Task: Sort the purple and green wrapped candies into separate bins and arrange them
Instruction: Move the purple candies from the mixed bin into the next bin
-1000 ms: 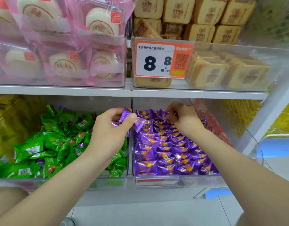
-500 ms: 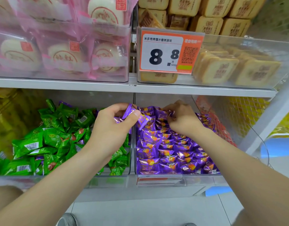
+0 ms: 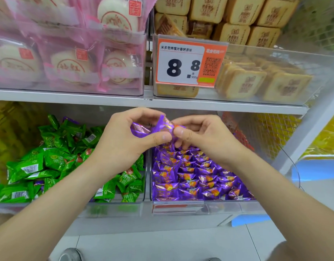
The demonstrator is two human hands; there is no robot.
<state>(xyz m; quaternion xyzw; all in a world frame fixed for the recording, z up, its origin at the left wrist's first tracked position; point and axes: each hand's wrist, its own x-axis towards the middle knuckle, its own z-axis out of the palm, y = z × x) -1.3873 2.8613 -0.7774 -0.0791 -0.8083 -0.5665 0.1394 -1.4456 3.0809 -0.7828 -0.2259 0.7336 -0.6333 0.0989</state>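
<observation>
Two clear bins stand side by side on the lower shelf. The left bin (image 3: 113, 204) holds a loose heap of green wrapped candies (image 3: 53, 161), with a few purple ones (image 3: 70, 121) mixed in at the back. The right bin (image 3: 226, 203) holds purple wrapped candies (image 3: 192, 179) lying in rows. My left hand (image 3: 124, 144) grips a bunch of purple candies (image 3: 143, 129) above the divide between the bins. My right hand (image 3: 203, 140) pinches one of those purple candies at its edge, thumb against my left thumb.
The shelf above carries a bin of pink-wrapped round cakes (image 3: 68, 59) and a bin of tan square biscuits (image 3: 256, 78) with an orange price tag (image 3: 188, 63). A wire basket (image 3: 271, 132) stands to the right. My shoes (image 3: 70, 255) show on the floor.
My left hand has carried its purple candies rightward toward the purple bin. My right hand has lifted off the purple heap and met the left, now pinching a candy in that bunch.
</observation>
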